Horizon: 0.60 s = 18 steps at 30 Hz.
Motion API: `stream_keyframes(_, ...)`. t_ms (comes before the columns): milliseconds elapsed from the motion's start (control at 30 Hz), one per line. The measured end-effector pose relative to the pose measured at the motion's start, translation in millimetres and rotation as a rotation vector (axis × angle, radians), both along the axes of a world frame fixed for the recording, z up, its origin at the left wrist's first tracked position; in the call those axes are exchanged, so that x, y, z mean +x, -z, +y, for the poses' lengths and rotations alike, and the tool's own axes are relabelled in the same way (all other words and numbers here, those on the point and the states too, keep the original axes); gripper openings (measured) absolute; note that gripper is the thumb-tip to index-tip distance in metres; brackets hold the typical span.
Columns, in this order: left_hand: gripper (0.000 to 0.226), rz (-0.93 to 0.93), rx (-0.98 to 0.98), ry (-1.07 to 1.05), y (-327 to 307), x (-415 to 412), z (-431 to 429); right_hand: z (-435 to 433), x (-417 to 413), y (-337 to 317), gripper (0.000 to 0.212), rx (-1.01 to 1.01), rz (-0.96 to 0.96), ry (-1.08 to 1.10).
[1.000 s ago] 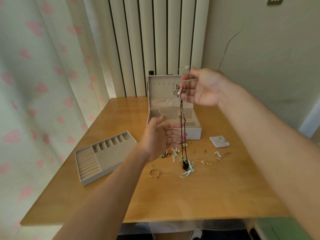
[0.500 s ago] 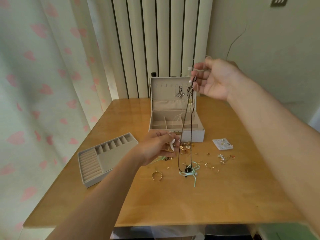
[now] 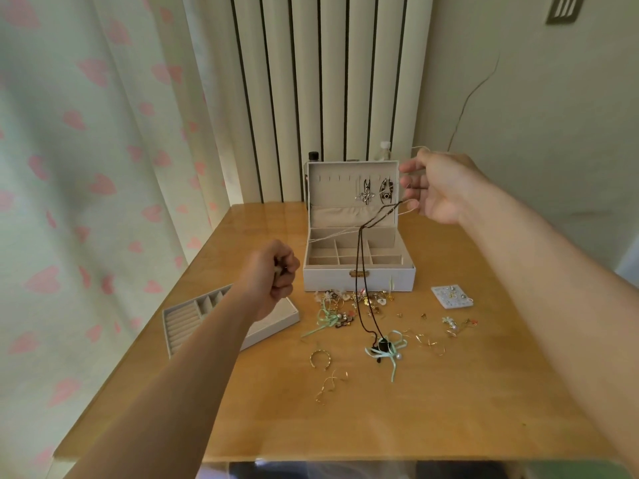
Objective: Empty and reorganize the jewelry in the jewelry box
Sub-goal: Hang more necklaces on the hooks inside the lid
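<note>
I see the wooden table holding the open jewelry box at the back, with a tray to its left. My right hand, beside the lid, pinches a black cord necklace whose pendant rests among the loose jewelry. My left hand is fisted around a small pale piece.

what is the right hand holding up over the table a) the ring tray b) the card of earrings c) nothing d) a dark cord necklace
d: the right hand pinches the dark cord necklace, which hangs down in front of the open jewelry box to its pendant on the table, while the ring tray and the earring card both lie on the table.
</note>
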<state>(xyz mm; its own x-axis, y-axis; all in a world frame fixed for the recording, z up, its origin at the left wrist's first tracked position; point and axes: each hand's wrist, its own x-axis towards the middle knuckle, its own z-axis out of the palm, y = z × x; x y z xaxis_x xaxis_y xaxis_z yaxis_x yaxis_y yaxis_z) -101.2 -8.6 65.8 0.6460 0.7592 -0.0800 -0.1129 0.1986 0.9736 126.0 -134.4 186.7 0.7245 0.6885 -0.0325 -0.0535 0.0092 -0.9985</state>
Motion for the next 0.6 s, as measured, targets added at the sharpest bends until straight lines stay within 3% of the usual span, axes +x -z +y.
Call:
stream_keyframes(167, 0.031, 0.008, -0.004, -0.01, -3.1, -7.0, 4.8, -2.0, 9.0, 21.0, 0.037, -0.028, 0.081, -0.035)
stream_keyframes(333, 0.017, 0.058, 0.086, -0.075, -4.0, -14.1, 12.7, -6.1, 14.6, 38.2, 0.034, 0.025, 0.157, -0.002)
stream_keyframes(600, 0.019, 0.017, 0.134, -0.108, -23.1, -14.0, 24.5, -11.7, 24.7, 70.4, 0.03, 0.046, 0.253, 0.067)
